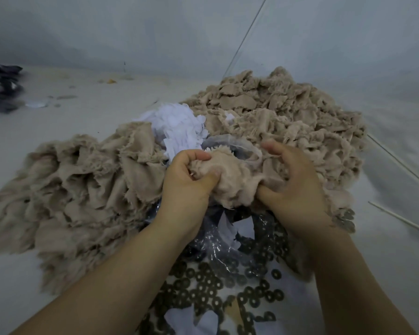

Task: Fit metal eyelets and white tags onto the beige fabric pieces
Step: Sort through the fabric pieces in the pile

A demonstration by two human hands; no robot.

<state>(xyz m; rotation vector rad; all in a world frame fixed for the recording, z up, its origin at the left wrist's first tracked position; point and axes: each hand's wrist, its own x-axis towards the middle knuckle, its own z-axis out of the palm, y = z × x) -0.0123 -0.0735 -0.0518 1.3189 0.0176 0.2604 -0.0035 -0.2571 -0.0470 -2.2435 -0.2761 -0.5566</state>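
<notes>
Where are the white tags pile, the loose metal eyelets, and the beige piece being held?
white tags pile [177, 124]: head view, middle of the heap.
metal eyelets [211, 281]: head view, one ring among the scatter.
held beige fabric piece [230, 175]: head view, bunched middle between both hands.

Two big heaps are hemming in the middle: the left fabric pile [82, 189] is sprawling across the near left, and the right fabric pile [288, 117] is banking up toward the back right. Between them the white tags [179, 126] are plugging the gap. Straight below, loose metal eyelets [228, 286] and crinkled clear plastic [215, 247] are littering the near lane. The bench [94, 110] is lying open at far left, short of the dark bundle [0, 85]. On the right, thin white rods [397, 218] are crossing the bare surface.
</notes>
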